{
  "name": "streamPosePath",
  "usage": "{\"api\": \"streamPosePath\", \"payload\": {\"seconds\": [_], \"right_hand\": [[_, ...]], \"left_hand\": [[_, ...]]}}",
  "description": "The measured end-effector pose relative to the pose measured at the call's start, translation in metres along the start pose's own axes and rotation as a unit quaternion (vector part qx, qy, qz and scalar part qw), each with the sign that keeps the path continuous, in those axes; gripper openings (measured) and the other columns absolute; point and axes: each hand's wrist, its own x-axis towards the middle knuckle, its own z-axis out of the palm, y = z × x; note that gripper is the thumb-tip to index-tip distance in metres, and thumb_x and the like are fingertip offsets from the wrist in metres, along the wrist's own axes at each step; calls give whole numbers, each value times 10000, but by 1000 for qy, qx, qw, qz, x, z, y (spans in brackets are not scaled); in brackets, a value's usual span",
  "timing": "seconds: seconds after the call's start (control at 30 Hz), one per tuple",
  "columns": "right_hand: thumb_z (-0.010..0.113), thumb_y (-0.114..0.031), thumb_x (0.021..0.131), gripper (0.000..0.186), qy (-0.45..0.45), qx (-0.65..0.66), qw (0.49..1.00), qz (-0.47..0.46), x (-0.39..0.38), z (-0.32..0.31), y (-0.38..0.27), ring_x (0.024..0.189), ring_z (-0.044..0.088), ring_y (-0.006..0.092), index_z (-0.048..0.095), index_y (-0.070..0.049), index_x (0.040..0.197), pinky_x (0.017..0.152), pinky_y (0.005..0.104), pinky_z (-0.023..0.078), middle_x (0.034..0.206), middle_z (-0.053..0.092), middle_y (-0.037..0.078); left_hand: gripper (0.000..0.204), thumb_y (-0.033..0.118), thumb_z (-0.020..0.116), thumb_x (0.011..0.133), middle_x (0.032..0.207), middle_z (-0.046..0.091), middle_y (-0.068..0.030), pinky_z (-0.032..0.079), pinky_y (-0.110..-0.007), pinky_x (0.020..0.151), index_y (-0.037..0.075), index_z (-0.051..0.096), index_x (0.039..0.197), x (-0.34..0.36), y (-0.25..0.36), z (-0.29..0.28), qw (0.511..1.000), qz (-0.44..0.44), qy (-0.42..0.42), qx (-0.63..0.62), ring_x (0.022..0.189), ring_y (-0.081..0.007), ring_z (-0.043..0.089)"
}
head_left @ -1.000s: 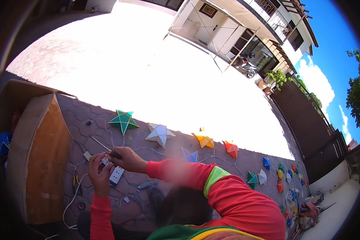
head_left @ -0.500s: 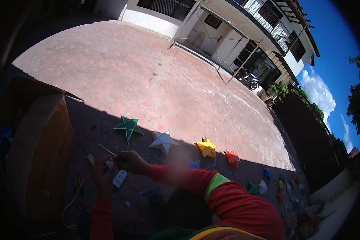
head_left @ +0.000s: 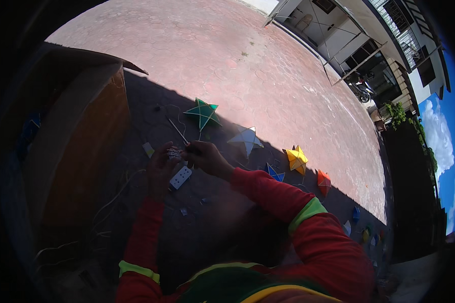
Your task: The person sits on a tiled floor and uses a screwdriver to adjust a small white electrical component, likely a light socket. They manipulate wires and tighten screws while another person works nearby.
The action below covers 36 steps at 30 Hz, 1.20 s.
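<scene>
Two hands meet over the shaded paving: the left hand (head_left: 160,169) has its grip pinched round a small pale wired part (head_left: 174,152), held up just above a white power strip (head_left: 180,178) on the ground, and the right hand (head_left: 206,157) grips a thin dark-handled tool (head_left: 183,137) touching that part. A tall brown cardboard box (head_left: 76,146) stands left. Green star lantern (head_left: 203,113), white star lantern (head_left: 246,140) and yellow star lantern (head_left: 297,158) line the ground beyond.
</scene>
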Motion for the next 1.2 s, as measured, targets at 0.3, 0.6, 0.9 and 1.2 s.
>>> {"api": "streamPosePath", "payload": {"seconds": [0.3, 0.6, 0.9, 1.2], "right_hand": [[750, -76, 865, 203, -66, -265, 929, -251, 17, -22, -29, 918, 659, 160, 698, -2, 1046, 776, 308, 528, 1003, 666, 72], [782, -123, 833, 207, -62, -315, 918, -233, 11, -19, -26, 783, 664, 297, 656, 5, 936, 670, 387, 520, 949, 656, 122], [768, -145, 851, 190, -82, -403, 862, -296, 7, -23, -36, 710, 638, 301, 648, -1, 880, 624, 383, 495, 862, 643, 117], [783, -141, 863, 182, -84, -277, 944, -161, 8, -26, -30, 692, 555, 161, 704, -13, 966, 638, 318, 457, 809, 615, 69]], "left_hand": [[413, 115, 646, 978, 1185, 652, -100, 561, -371, 982, -1, 545, 1361, 0, 5, -12, 983, -76, -52, -158, 1119, -215, 664], [400, 95, 657, 971, 1177, 661, -89, 578, -347, 959, -19, 557, 1340, -2, 1, -6, 982, -84, -61, -160, 1055, -164, 672], [395, 42, 669, 954, 1176, 668, -85, 581, -330, 943, -14, 568, 1332, -1, 5, 1, 990, -39, -18, -137, 1049, -158, 675], [410, 178, 700, 959, 1191, 678, -97, 596, -346, 923, 9, 577, 1311, -2, 7, 1, 991, -20, -4, -135, 1094, -237, 691]]}}
